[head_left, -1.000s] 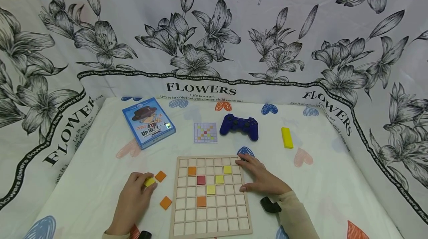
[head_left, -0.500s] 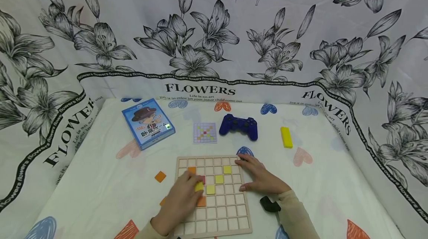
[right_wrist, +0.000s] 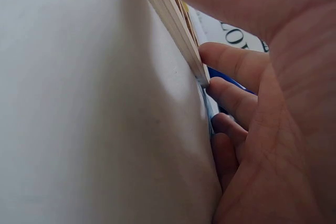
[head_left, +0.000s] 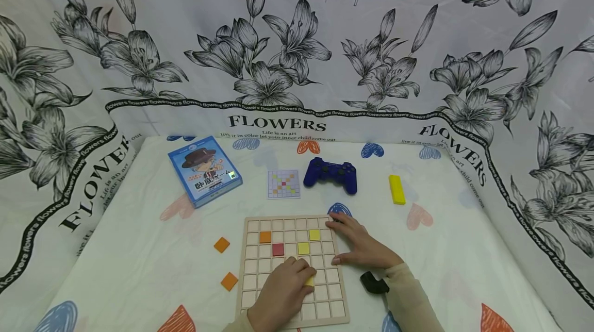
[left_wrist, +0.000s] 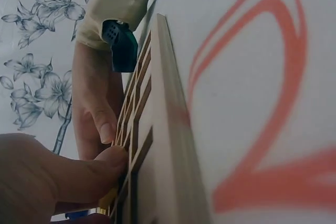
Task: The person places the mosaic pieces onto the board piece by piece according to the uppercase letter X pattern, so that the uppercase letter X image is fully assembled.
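Observation:
My left hand [head_left: 284,293] pinches a yellow square tile [head_left: 309,281] low over the wooden grid board [head_left: 334,292], right of its middle. In the left wrist view the thumb [left_wrist: 92,174] is right at the grid, with a bit of the yellow tile [left_wrist: 108,200] below it. My right hand [head_left: 366,247] lies along the board's right edge, fingers spread and touching the frame. On the board sit an orange tile [head_left: 265,237], a red tile [head_left: 278,249] and two yellow tiles [head_left: 303,248]. The left hand hides several cells.
Two loose orange tiles [head_left: 221,245] lie left of the board. Behind it are a blue box [head_left: 206,171], a coloured grid card [head_left: 284,184], a dark blue game controller [head_left: 331,175] and a yellow block [head_left: 397,189]. A black device [head_left: 374,283] is at the right wrist.
My left hand has carried the yellow tile rightward from beside the loose orange tiles onto the board, now covering the lower yellow and orange tiles. The right hand stays put.

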The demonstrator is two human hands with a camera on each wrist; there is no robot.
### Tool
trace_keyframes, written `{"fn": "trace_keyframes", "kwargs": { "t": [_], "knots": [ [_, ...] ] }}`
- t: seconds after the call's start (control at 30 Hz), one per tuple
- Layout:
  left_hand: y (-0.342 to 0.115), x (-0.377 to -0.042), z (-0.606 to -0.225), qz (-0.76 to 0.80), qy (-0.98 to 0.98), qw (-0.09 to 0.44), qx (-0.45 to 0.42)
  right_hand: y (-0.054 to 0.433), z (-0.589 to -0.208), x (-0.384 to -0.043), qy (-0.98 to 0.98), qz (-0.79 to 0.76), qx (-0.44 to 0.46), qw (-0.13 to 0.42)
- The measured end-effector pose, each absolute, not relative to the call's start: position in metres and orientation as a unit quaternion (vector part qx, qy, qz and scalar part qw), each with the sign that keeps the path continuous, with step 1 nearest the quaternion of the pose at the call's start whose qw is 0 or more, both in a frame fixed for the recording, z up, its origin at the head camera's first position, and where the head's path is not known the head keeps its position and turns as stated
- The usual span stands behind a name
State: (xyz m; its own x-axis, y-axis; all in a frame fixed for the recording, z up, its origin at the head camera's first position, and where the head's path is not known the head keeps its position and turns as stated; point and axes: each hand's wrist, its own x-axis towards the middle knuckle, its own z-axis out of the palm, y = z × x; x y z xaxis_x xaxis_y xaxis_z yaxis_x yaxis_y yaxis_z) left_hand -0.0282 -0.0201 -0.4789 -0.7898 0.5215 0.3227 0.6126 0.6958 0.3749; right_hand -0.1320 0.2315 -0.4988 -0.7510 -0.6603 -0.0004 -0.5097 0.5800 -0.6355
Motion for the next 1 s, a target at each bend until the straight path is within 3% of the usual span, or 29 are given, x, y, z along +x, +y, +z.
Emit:
{"fn": "trace_keyframes", "kwargs": {
  "t": [0.37,1.0],
  "knots": [
    [-0.0222,-0.033,-0.4839,-0.289,-0.912,0.055,-0.285,0.2325,-0.4998,-0.1318,0.881,-0.315,-0.335,0.112],
    [-0.0255,-0.0358,-0.4842,-0.297,-0.915,0.034,-0.273,0.2314,-0.4978,-0.1314,0.88,-0.321,-0.328,0.124]
  ]
}}
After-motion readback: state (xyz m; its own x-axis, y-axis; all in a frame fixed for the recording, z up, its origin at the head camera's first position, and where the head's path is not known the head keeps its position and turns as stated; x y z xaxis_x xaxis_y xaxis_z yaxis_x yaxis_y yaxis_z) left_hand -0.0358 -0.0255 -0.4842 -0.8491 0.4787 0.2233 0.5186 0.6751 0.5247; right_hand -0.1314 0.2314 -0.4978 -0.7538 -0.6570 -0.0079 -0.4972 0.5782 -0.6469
